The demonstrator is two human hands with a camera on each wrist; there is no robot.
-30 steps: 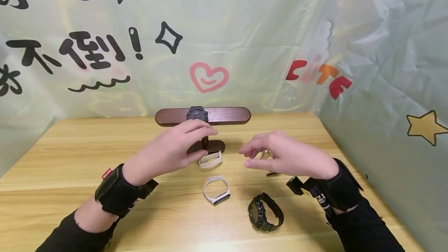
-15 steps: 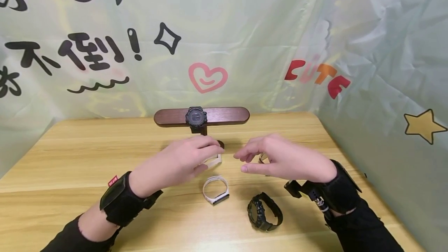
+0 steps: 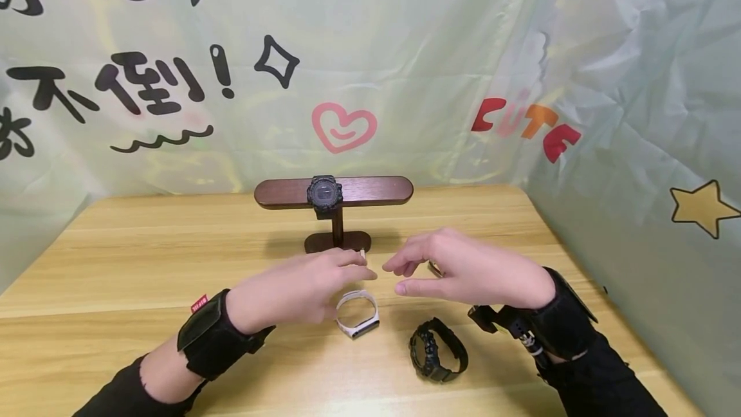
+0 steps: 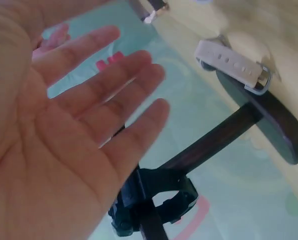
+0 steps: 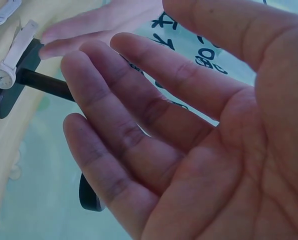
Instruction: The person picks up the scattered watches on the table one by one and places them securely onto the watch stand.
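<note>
My left hand hovers empty over the table, fingers relaxed, just beside a white fitness band and partly overlapping it in the head view. Facing it, my right hand also hovers with loosely bent fingers and holds nothing. A black watch is strapped round the bar of a dark wooden watch stand. A white-strapped wristwatch lies by the stand's base; my left hand hides most of it in the head view. Behind my right hand a gold-coloured piece is mostly hidden.
A second black watch lies on its side on the wooden table, near the front right. Behind the table hangs a printed cloth backdrop, which continues down the right side.
My left hand has come down and slightly right, away from the watch on the stand, and now covers most of the white-strapped watch. My right hand has shifted slightly left and down.
</note>
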